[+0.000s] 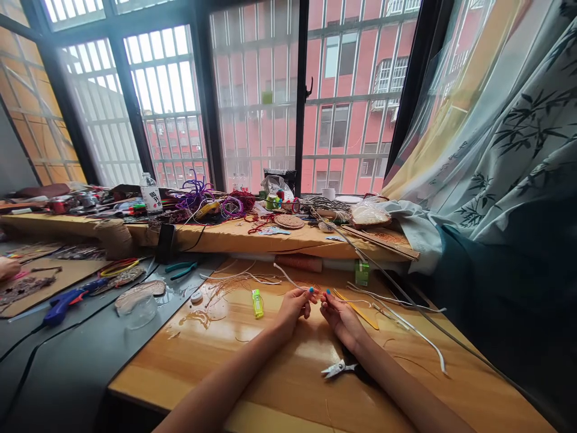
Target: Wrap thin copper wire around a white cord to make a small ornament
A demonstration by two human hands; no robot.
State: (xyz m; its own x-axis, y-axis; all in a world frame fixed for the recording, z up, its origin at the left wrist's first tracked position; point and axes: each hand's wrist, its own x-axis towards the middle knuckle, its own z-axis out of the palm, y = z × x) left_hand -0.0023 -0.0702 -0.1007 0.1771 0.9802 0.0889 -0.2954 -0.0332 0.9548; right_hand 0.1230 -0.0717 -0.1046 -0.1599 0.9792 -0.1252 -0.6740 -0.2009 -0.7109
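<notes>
My left hand and my right hand meet fingertip to fingertip above the wooden table. Each pinches a white cord, whose one end sticks up past the left hand. Thin orange-brown thread shows between the fingertips, though its exact path is too small to tell. A flat yellow stick lies just beyond the right hand. Under the right forearm are scissors with blades apart, their handles partly hidden. Left of my hands rests a yellow-green lighter. Loose thin threads spread behind it.
More white cords lie at the right. A grey side table holds a blue glue gun, teal pliers and a clear plastic dish. Another person's hand is at far left. A cluttered ledge runs below the window.
</notes>
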